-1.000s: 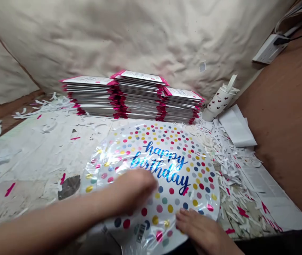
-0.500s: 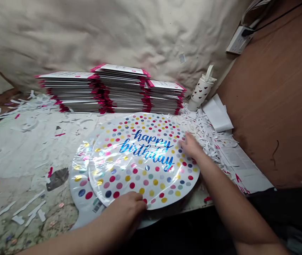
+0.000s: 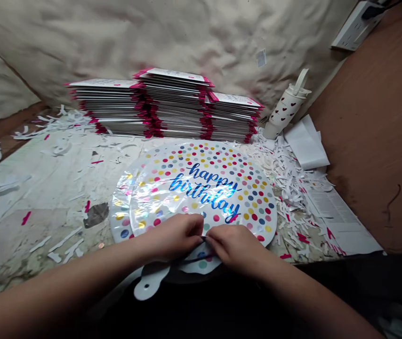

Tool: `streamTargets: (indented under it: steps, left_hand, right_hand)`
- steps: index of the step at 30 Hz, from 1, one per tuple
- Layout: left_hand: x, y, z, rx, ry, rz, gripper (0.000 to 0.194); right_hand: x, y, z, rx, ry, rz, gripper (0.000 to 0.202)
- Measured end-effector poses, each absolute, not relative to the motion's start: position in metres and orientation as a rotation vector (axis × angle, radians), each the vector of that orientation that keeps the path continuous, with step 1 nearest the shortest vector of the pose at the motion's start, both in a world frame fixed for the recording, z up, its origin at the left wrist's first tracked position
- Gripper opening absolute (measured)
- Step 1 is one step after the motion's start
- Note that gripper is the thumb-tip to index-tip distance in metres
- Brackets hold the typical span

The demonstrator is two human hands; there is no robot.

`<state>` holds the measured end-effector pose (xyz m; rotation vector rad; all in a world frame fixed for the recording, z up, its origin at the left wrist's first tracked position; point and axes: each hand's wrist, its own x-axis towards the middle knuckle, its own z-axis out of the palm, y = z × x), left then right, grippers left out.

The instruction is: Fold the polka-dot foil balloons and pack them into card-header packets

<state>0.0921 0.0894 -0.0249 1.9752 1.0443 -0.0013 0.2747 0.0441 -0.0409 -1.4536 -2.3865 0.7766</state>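
A flat, round foil balloon [image 3: 218,202] with coloured dots and blue "happy birthday" lettering lies at the front of the table. Beneath it, a second dotted foil balloon [image 3: 120,212] sticks out on the left. A white tab with a small hole [image 3: 151,280] hangs past the table's front edge. My left hand [image 3: 183,235] and my right hand [image 3: 234,245] meet at the near side of the top balloon, both closed in a pinch on its film. Below them its near edge looks lifted and bent. My fingertips partly hide the gripped spot.
Three stacks of pink-edged flat packs [image 3: 176,106] stand along the covered back wall. A white tumbler with hearts [image 3: 285,110] leans at the right, beside folded white paper [image 3: 307,141]. Shredded paper [image 3: 287,174] lies around it. More paper strips [image 3: 65,242] are scattered at the left.
My right hand has left the balloon's right side and come to the front middle. My left hand has moved up beside it, and the near edge is now pinched. The camera view has shifted.
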Motion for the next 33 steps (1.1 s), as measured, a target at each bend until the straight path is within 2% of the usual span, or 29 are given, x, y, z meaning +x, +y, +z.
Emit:
streamTargets:
  steps: [2,6,9,14,18,21,23,27,30,33]
  left_hand:
    - [0.087,0.084,-0.022,2.103,1.071,-0.006,0.005]
    - [0.059,0.077,-0.016,2.212,1.244,-0.074,0.023]
    - [0.036,0.076,-0.011,2.176,1.344,-0.065,0.024]
    - [0.02,0.074,-0.013,1.912,1.328,0.213,0.015]
    - [0.02,0.066,-0.024,2.067,1.322,0.467,0.023]
    - [0.026,0.053,-0.029,2.446,1.39,0.838,0.037]
    - [0.032,0.045,-0.028,2.624,1.396,1.017,0.052]
    - [0.041,0.046,-0.028,2.614,1.35,1.014,0.059]
    - [0.039,0.059,-0.033,2.284,1.405,0.936,0.053]
    - [0.035,0.066,-0.039,1.989,1.424,0.801,0.024]
  right_hand:
    - [0.273,0.048,-0.045,-1.419,-2.26,0.869,0.019]
    - [0.272,0.053,-0.052,-1.409,-1.892,1.136,0.02]
    - [0.271,0.051,-0.057,-1.373,-1.703,1.227,0.017]
    - [0.271,0.048,-0.059,-1.353,-1.548,1.248,0.011]
    - [0.269,0.049,-0.056,-1.339,-1.731,1.197,0.001]
    - [0.264,0.05,-0.056,-1.377,-1.702,1.282,0.005]
    - [0.261,0.052,-0.058,-1.411,-1.559,1.349,0.016]
    - [0.259,0.055,-0.061,-1.385,-1.45,1.398,0.04]
    - [0.262,0.058,-0.063,-1.329,-1.402,1.514,0.043]
    - [0.265,0.062,-0.07,-1.199,-1.149,1.629,0.041]
